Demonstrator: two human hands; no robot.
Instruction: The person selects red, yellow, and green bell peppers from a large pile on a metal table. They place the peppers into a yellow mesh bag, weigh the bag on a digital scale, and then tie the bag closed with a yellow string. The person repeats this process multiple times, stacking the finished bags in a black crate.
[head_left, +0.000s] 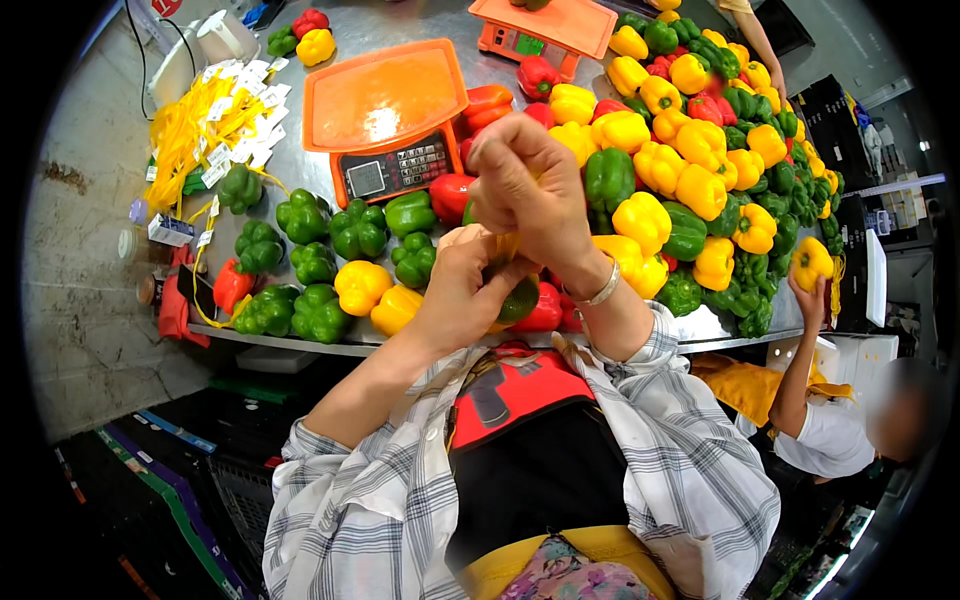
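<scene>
My left hand is closed in front of my chest, pinching yellow netting, with a green bell pepper hanging beneath the fingers. My right hand, a bracelet at its wrist, is raised just above and holds the upper part of the yellow netting. What else the netting contains is mostly hidden by my hands. Green bell peppers and yellow bell peppers lie to the left of my hands. Red bell peppers are close behind the netting at the table edge.
An orange weighing scale stands ahead, a second scale farther back. Yellow net bags with white tags lie at left. A large pile of mixed peppers covers the right. A co-worker at right holds a yellow pepper; another person's arm reaches in.
</scene>
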